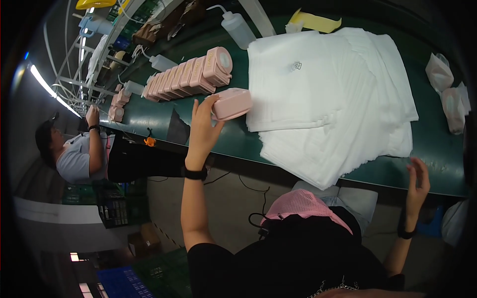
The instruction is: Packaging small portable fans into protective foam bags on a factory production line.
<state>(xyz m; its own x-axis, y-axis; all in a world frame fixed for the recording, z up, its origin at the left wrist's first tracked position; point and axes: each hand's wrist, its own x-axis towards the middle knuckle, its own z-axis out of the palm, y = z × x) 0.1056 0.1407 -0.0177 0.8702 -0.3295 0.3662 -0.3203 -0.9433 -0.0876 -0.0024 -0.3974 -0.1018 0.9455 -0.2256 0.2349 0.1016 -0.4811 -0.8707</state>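
My left hand [202, 124] is closed on a pink plastic case [233, 103] with rounded corners, raised over the green workbench [238, 141]. Just beyond it stands a row of several like pink cases [191, 75], the nearest one showing a round pale disc. A large fanned stack of thin white sheets or pouches [328, 94] lies to the right of the held case. Over the bench's front edge, right of that stack, my right hand [418, 181] hangs open, fingers apart, holding nothing.
Pink cases in white wrapping [453, 107] lie at the far right. A squeeze bottle [236, 30] and a yellow strip [318, 22] sit at the back. A co-worker [82, 156] stands along the bench at left, near green crates [117, 206].
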